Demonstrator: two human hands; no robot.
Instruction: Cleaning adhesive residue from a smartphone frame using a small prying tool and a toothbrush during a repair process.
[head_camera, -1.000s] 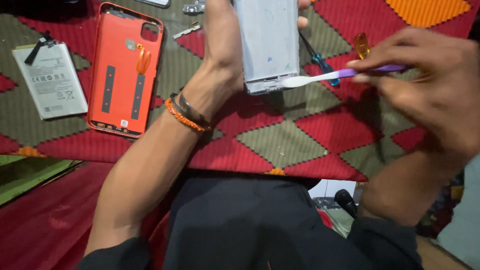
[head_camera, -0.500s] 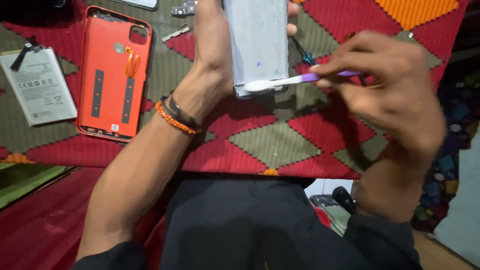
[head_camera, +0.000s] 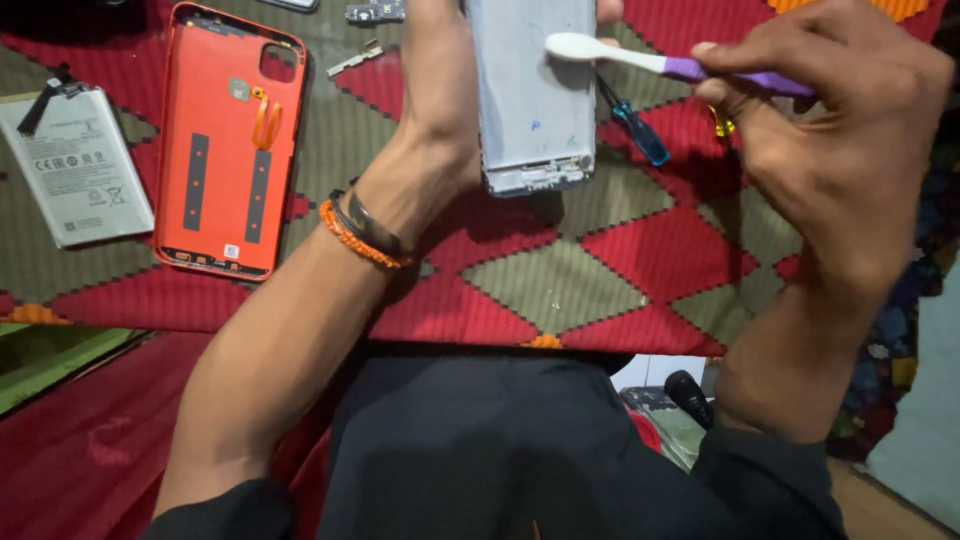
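Observation:
My left hand (head_camera: 440, 80) grips a grey opened phone frame (head_camera: 535, 95) by its left edge, holding it upright above the patterned cloth. A toothbrush (head_camera: 640, 60) with a white head and purple handle is pinched in my right hand (head_camera: 830, 130). Its white head rests against the upper part of the phone frame. An orange and a dark band circle my left wrist.
An orange phone back cover (head_camera: 230, 140) lies inside-up at left, with a grey battery (head_camera: 75, 165) beside it. A blue-handled screwdriver (head_camera: 635, 125) lies right of the frame. Small metal parts (head_camera: 370, 12) sit near the top edge on the red and olive cloth (head_camera: 560, 280).
My right hand raised the toothbrush from the frame's lower edge up to its upper part. The view has moved closer; my left hand still holds the frame.

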